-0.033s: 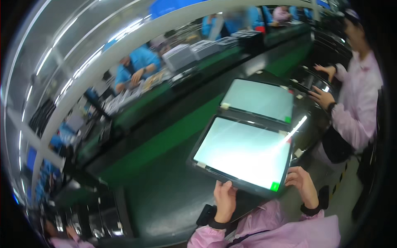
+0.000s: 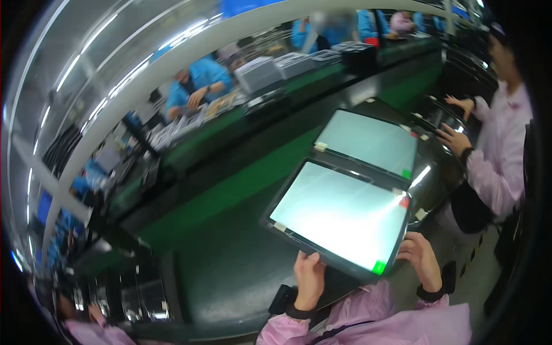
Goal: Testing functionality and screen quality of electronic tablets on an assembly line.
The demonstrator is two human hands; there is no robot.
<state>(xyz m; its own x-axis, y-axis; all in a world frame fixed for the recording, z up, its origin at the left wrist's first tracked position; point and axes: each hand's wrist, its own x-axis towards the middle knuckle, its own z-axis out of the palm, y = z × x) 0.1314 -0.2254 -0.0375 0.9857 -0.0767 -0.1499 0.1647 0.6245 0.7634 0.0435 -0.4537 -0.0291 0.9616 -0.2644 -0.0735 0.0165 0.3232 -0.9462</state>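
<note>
A flat display panel with a black border and a bright, pale face lies tilted in front of me. It has a green tab at its lower right corner and a red one at its upper right. My left hand grips its near edge, thumb on top and the other fingers hidden beneath. At the right edge, my right hand holds on with curled fingers. Just beyond lies a second pale panel with similar tabs, its near side close against the first one's far edge.
The dark bench has a green strip running away to the right. At right a co-worker in pink reaches over dark panels. Across the bench, a person in blue works beside stacked grey trays. More dark panels stand lower left.
The background has shifted slightly right in the picture. My hands keep their places at the edges of the near panel.
</note>
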